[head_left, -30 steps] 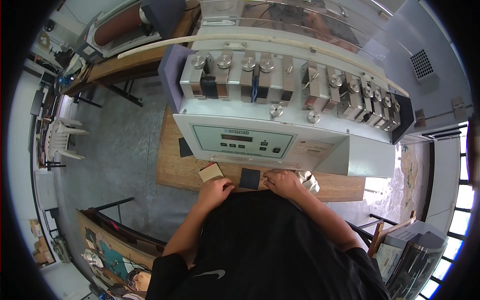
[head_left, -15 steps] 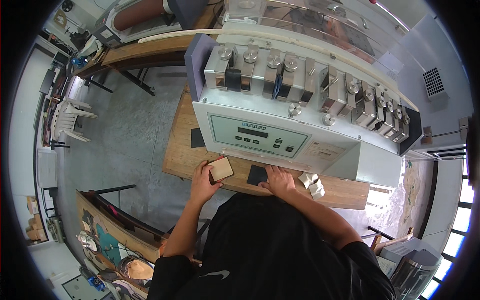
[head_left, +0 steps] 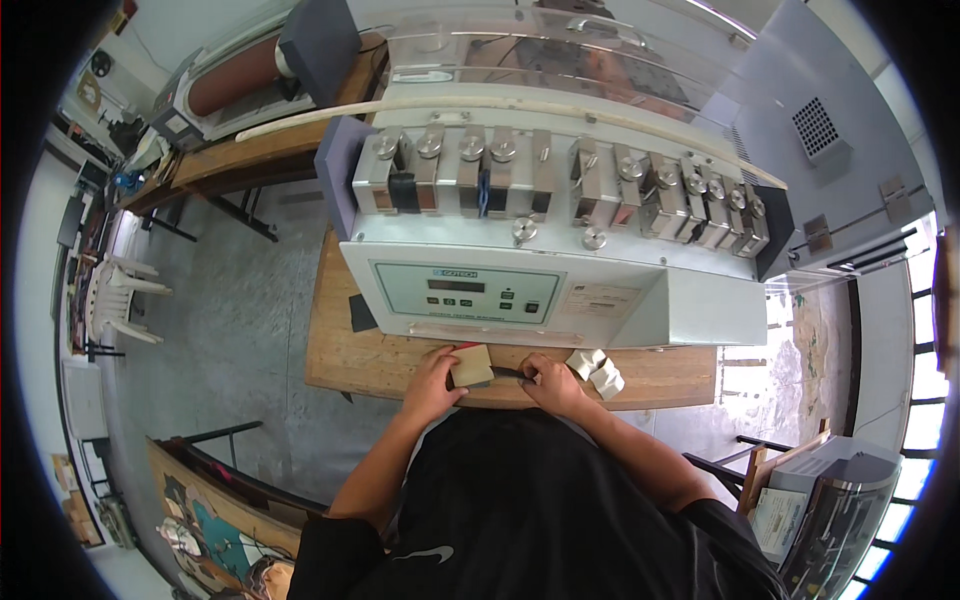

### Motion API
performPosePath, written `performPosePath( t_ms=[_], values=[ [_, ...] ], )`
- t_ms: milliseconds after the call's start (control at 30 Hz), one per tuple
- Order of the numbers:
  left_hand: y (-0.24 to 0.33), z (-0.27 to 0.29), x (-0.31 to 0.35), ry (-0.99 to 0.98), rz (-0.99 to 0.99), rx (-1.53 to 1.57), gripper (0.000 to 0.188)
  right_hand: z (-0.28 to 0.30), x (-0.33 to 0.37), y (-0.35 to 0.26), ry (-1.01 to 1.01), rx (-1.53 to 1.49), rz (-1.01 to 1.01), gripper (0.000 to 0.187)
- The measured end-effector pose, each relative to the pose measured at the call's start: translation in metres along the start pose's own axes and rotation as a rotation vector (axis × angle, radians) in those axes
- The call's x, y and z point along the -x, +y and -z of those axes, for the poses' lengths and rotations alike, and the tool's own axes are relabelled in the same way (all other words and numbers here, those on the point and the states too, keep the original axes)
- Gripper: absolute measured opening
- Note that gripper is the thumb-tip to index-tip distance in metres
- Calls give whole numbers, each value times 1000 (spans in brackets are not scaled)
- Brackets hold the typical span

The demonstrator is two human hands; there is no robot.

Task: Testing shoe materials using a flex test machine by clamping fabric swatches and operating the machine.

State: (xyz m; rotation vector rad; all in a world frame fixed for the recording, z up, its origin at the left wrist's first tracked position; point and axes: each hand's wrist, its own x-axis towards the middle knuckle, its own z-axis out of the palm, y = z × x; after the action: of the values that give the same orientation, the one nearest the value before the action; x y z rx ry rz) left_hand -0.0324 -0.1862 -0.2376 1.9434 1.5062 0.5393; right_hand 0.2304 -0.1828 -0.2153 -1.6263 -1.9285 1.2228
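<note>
My left hand (head_left: 431, 385) is closed round the left side of a flat tan rectangular block (head_left: 473, 365) with a thin red edge at its top. Part of a dark, thin sheet (head_left: 507, 373) shows to the right of the block, and a dark edge shows below it. At that sheet's right end, the fingers of my right hand (head_left: 548, 385) pinch it, and it looks slightly raised there. How far the sheet reaches under the block is hidden. Two off-white folded pieces (head_left: 596, 372) lie just right of my right hand on the wooden table (head_left: 660, 382).
A pale testing machine (head_left: 600, 300) with a row of metal clamps (head_left: 480, 180) stands directly behind my hands. Another black piece (head_left: 362, 313) lies by its left corner. A roller machine (head_left: 235, 80) is at far left, a white plastic chair (head_left: 125, 290) below it, a cluttered bench (head_left: 215, 500) at lower left.
My left hand has brought the tan block rightward to the dark sheet. My right hand has gone from lying on the sheet to pinching its end. The whole view has shifted.
</note>
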Motion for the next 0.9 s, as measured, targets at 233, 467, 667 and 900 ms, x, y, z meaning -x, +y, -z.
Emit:
performPosePath(
  t_ms=[233, 467, 667, 900],
  values=[
    [17, -25, -14, -197, -103, -13, 40, 40, 25, -25, 147, -175, -119, 36],
    [23, -21, -24, -289, -82, -33, 39, 40, 17, -1, 264, -393, -166, 32],
    [14, -11, -22, -289, -121, -86, 43, 45, 20, -10, 211, -575, -232, 25],
    [33, 6, -19, -186, -120, -81, 43, 47, 15, -13, 203, -695, -192, 20]
  ],
)
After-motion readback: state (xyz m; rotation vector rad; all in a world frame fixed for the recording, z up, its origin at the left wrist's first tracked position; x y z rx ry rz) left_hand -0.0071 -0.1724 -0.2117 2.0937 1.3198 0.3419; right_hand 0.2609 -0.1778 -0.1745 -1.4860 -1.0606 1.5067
